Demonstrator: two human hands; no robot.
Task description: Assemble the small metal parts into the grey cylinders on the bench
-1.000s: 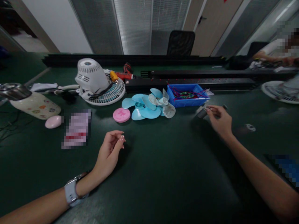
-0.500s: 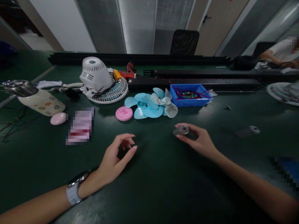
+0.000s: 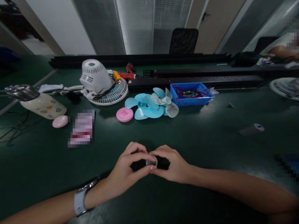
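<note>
Left hand (image 3: 126, 171) and right hand (image 3: 178, 165) meet at near centre, fingers curled narrow, fingertips pinching a small grey cylinder (image 3: 152, 162); contact with the surface (image 3: 198, 133) unclear. Probably rigid, light, smooth enough to slip. Likely best hold: opposed fingertips round its curved side.

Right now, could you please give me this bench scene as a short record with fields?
Left hand: pinching a small cylindrical part; watch on the wrist
Right hand: pinching the same part
Beyond the hands: pink disc-shaped object, fan blades, blue bin with wires
Left side: decorated flask, pink egg-shaped object
Right side: grey cylinder
Farther back: white fan head, red power drill
</note>
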